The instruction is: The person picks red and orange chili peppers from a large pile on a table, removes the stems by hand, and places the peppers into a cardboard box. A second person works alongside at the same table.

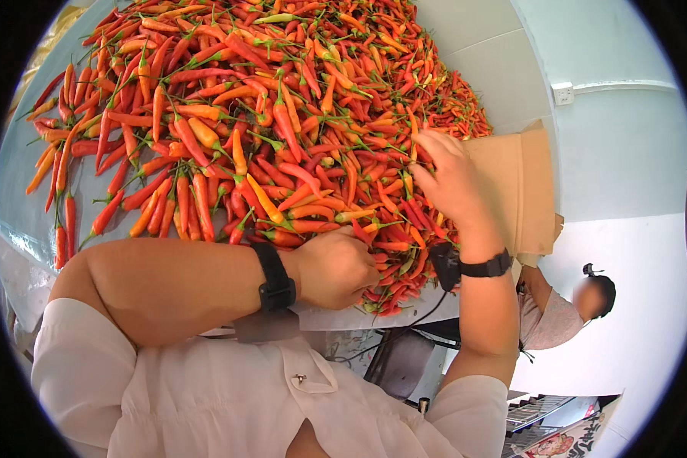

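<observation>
A large heap of red and orange chili peppers [252, 131], most with green stems, covers the table [28, 212] before me. My left hand [335, 266] rests at the near edge of the heap with its fingers curled under. Its fingertips are turned away, so whatever may be in them is hidden. Farther right, my right hand [449, 174] reaches over the heap with thumb and fingers apart. An orange chili [413, 129] lies right by its fingertips. Black straps circle both wrists, and a black device [446, 266] with a cable sits at the right one.
An open cardboard box [498, 183] stands just right of my right forearm. Beyond it, a person [549, 315] is at the table's right side. A cable [398, 335] runs below the table edge near a dark chair [403, 366]. A wall socket [563, 93] is at upper right.
</observation>
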`<state>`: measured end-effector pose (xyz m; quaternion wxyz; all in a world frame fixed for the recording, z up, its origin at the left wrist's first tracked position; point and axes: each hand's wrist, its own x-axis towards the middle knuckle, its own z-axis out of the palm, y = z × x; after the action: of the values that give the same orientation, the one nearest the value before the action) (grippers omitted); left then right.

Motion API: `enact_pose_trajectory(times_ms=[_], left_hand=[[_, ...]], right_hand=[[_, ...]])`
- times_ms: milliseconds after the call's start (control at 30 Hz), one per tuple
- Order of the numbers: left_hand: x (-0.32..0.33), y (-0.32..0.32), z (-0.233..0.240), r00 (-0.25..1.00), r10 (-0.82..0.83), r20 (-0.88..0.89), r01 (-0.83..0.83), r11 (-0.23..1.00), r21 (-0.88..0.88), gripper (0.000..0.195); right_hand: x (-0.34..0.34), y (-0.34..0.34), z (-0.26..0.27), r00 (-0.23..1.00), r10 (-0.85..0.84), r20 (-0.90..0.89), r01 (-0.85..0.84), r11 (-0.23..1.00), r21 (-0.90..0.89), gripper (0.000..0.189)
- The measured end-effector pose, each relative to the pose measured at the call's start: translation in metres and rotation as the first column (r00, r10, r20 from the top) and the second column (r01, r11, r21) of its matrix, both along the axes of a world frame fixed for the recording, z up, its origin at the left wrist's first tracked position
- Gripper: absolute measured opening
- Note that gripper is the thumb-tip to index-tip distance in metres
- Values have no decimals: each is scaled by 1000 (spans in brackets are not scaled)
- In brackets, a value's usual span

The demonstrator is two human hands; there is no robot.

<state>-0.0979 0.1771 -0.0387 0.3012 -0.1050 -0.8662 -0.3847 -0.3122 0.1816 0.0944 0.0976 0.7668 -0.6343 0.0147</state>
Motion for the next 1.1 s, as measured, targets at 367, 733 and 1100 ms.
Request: enact_pose_trajectory(times_ms=[367, 733, 1100], left_hand=[[-2, 4, -3, 1000, -10, 26, 10, 1000, 7, 9], [0, 5, 0, 998, 12, 59, -13, 1000, 22, 13], [0, 1, 8, 995, -1, 104, 2, 1000, -13, 15]], right_hand=[[59, -95, -46, 975, 221, -41, -221, 975, -17, 51], [-8, -97, -57, 997, -38, 70, 29, 992, 127, 63], [-70, -47, -37, 943, -308, 125, 279, 937, 209, 62]])
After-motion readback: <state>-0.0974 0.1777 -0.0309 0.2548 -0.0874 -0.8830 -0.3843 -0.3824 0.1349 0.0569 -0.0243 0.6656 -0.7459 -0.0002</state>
